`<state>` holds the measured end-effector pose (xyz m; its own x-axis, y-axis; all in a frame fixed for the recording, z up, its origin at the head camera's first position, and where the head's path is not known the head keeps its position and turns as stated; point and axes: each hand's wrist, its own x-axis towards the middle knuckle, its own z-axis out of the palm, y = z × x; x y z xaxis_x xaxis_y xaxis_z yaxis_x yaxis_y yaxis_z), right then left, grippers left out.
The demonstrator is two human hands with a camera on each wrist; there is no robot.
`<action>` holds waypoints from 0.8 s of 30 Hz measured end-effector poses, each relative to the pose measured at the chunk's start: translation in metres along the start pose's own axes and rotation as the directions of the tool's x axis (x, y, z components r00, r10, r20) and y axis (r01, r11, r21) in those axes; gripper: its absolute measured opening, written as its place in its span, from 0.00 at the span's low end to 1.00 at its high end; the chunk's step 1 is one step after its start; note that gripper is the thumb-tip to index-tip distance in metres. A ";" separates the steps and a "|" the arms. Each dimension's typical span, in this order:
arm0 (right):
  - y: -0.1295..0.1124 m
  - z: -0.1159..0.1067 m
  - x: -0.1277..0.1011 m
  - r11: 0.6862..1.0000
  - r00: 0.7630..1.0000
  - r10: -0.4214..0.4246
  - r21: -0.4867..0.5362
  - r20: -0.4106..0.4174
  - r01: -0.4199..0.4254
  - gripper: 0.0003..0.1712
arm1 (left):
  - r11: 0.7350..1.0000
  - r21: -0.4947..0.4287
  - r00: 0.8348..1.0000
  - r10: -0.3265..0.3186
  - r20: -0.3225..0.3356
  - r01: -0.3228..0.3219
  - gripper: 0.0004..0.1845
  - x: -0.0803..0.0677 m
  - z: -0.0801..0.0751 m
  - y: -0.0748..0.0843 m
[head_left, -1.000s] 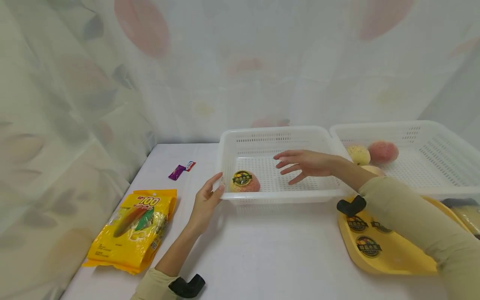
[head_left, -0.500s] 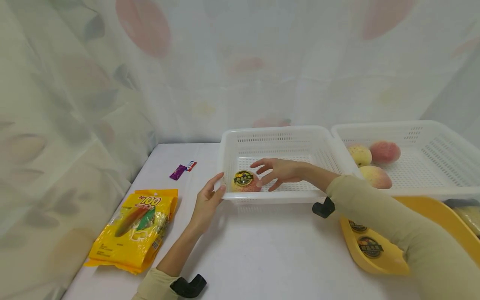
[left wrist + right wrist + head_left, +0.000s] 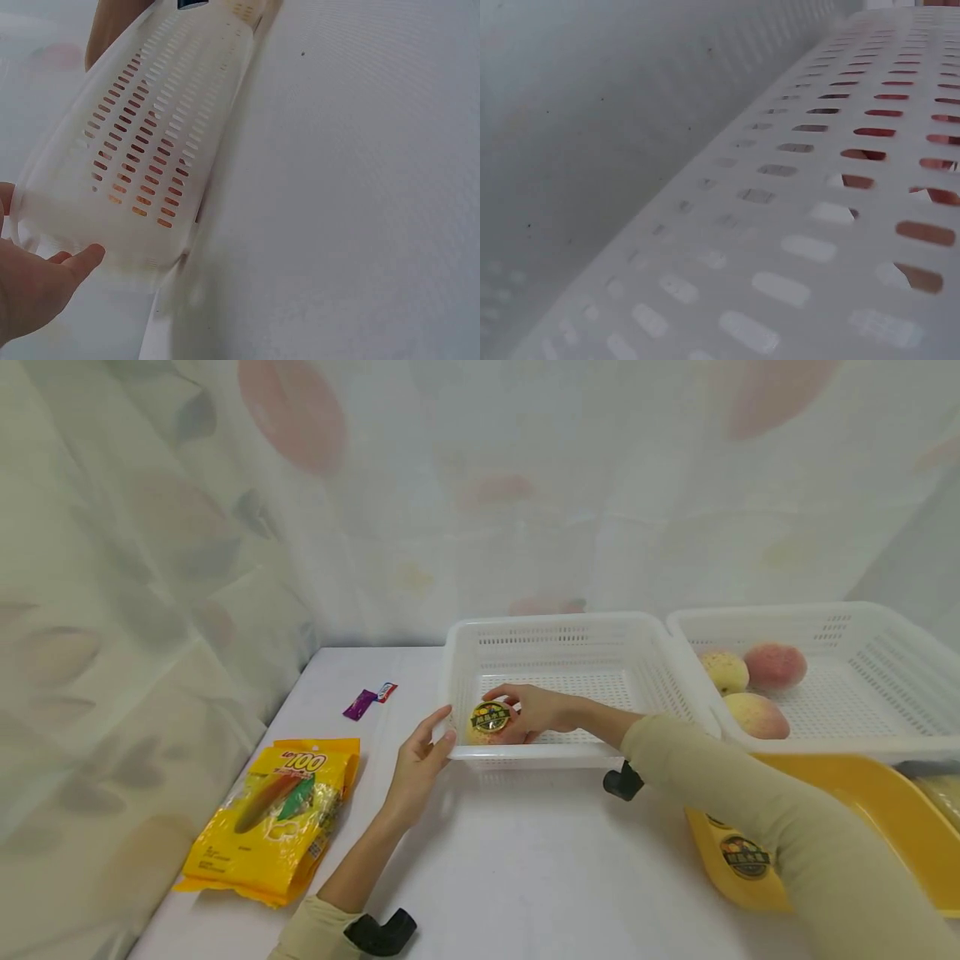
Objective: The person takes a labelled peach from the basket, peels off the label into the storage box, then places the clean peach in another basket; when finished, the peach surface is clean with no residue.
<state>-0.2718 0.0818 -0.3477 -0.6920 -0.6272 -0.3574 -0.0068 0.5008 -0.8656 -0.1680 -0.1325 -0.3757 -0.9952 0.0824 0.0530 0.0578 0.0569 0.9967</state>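
Observation:
A peach with a round black-and-gold sticker lies in the near left corner of a white perforated plastic basket. My right hand reaches into the basket and grips the peach, fingers curled over its right and far sides. At the basket's near left corner, my left hand holds the rim between thumb and fingers. The left wrist view shows that hand with its thumb against the basket wall. Only the slotted basket wall fills the right wrist view; the right hand's grasp is hidden there.
Right of it stands a second white basket holding several fruits, including a red peach. A yellow tray with stickers lies beneath my right forearm. A yellow candy bag and small wrapped sweets lie left.
My right hand has moved left and down from the middle of the basket to the peach, and its spread fingers have closed round it. The left hand stays at the rim.

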 end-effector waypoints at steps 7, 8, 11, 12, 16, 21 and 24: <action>0.003 0.000 0.000 0.999 0.999 -0.034 -0.033 -0.029 0.033 0.43 | 1.000 0.001 1.000 -0.007 -0.001 0.007 0.26 -0.001 0.002 -0.001; 0.002 -0.001 -0.001 0.999 0.999 -0.033 -0.033 -0.027 0.032 0.43 | 1.000 0.005 1.000 -0.006 0.001 0.006 0.26 -0.001 0.002 -0.001; -0.002 -0.005 -0.005 0.999 0.999 -0.033 -0.019 -0.030 0.033 0.44 | 1.000 0.006 1.000 -0.011 0.006 0.011 0.26 -0.001 0.001 -0.002; -0.005 -0.007 -0.008 0.999 0.999 -0.036 -0.008 -0.034 0.036 0.44 | 1.000 0.005 1.000 -0.009 0.008 0.009 0.26 0.000 0.001 -0.001; -0.022 -0.019 -0.022 0.996 0.995 -0.086 0.012 -0.046 0.087 0.45 | 1.000 -0.012 1.000 0.004 0.013 -0.004 0.26 0.000 0.000 -0.002; -0.048 -0.030 -0.052 0.984 0.982 -0.177 -0.040 -0.064 0.174 0.46 | 1.000 -0.004 1.000 0.006 0.009 -0.006 0.25 0.000 0.000 -0.001; -0.059 -0.030 -0.072 0.976 0.974 -0.215 -0.060 -0.071 0.211 0.47 | 1.000 0.002 1.000 0.002 0.011 -0.002 0.25 0.000 -0.001 0.000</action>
<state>-0.2432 0.1158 -0.2604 -0.7241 -0.6759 -0.1371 -0.1960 0.3922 -0.8988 -0.1677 -0.1334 -0.3753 -0.9941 0.0934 0.0544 0.0600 0.0585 0.9965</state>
